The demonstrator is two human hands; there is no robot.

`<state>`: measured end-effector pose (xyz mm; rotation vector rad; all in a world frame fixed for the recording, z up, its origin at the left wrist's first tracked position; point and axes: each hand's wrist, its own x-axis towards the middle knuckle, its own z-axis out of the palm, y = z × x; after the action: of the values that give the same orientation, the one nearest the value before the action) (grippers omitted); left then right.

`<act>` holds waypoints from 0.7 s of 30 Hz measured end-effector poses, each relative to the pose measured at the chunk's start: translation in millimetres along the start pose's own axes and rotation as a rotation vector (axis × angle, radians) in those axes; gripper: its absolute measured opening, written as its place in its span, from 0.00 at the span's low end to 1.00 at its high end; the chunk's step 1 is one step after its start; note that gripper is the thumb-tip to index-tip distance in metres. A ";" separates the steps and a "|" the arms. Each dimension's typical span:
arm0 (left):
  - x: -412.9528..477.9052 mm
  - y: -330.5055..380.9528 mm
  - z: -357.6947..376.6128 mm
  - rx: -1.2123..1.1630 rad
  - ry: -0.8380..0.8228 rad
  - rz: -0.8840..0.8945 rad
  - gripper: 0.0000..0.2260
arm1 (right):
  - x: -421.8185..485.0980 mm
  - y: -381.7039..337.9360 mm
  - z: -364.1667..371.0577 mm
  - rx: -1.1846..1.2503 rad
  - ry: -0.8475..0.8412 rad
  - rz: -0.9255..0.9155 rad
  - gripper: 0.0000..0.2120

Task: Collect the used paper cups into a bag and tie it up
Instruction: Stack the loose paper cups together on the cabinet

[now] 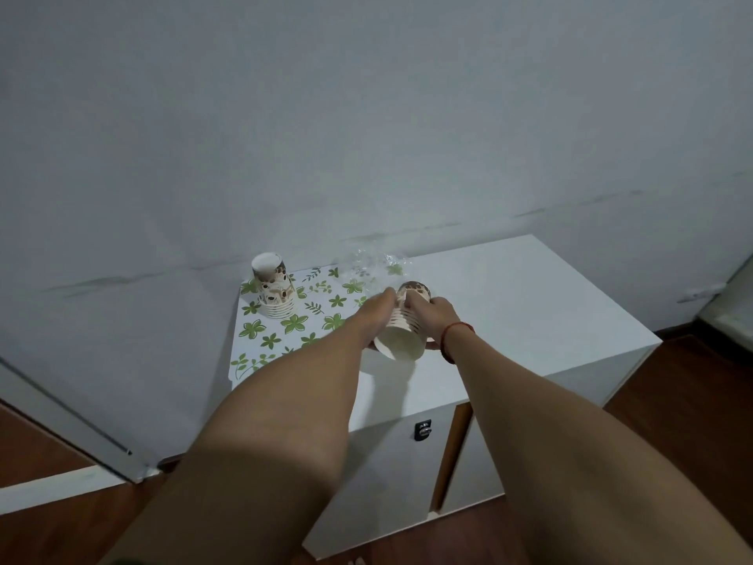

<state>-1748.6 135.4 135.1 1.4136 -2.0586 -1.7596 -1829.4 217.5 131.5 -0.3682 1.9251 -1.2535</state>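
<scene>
Your left hand (377, 316) & right hand (432, 316) both clamp 1 nested cup stack (401, 334), tilted, rim toward you, above the white cabinet (529, 303). 2nd stack (275, 291) sits upside down on the leaf-print mat (285, 340); clear bag (373, 269) crumpled near the wall.

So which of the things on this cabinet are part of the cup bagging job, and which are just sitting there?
For the job:
held stack of paper cups
upside-down stack of paper cups
clear plastic bag

Just there:
leaf-patterned mat
white cabinet
cabinet lock
</scene>
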 end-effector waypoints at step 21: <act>25.4 34.5 -219.2 -0.333 0.546 0.334 0.26 | 32.8 -149.0 181.3 -0.108 -0.144 -0.699 0.35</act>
<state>-1653.4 -45.8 224.4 1.1928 -1.5251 -1.3161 -1740.8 12.2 210.0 -1.2312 1.7972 -1.4941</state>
